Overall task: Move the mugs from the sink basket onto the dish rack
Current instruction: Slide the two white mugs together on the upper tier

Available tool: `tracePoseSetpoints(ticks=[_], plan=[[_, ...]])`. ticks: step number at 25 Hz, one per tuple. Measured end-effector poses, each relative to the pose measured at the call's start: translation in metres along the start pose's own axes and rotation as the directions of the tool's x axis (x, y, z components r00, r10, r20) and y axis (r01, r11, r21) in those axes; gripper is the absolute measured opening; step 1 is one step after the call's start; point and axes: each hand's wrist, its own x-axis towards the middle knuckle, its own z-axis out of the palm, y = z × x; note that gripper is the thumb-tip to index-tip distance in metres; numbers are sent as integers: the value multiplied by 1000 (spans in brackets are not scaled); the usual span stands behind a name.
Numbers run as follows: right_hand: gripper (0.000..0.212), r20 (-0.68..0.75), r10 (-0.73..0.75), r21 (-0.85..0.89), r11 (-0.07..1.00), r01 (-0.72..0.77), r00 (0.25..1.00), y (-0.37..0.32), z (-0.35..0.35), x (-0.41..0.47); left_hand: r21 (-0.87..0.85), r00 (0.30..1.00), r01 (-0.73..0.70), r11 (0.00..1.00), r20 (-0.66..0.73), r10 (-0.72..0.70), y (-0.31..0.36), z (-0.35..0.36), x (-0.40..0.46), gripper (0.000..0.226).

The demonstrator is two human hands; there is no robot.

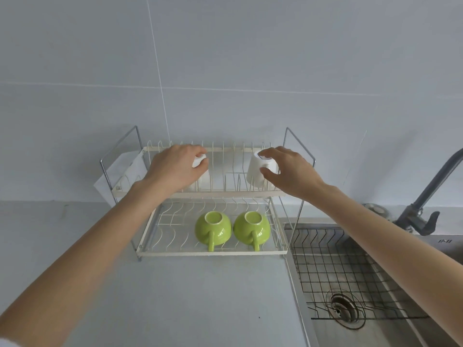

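Observation:
Two white mugs stand upside down on the top tier of the cream wire dish rack (218,194). My left hand (175,169) is wrapped over the left white mug (204,176), hiding most of it. My right hand (288,171) holds the right white mug (255,171), thumb and fingers around its upturned base and handle. On the lower tier sit two green mugs, the left green mug (213,226) and the right green mug (251,225), upside down with handles toward me. The black wire sink basket (330,261) holds no mugs.
A steel sink (375,329) with a drain lies at the right, a dark faucet (426,196) above it. White paper (125,171) hangs at the rack's left end. Grey counter (175,296) spreads in front of the rack; a tiled wall rises behind it.

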Motion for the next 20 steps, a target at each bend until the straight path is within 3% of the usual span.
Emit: tracePoseSetpoints(ticks=[6,12,20], plan=[[48,112,80,-62,995,-73,991,12,14,40,45,992,49,998,111,-53,-21,19,43,44],[57,178,126,-65,991,-116,976,17,34,63,-31,963,110,993,251,-99,-41,46,69,57],[47,168,170,35,983,-178,971,28,38,68,-124,976,100,987,204,-73,-28,64,73,54]])
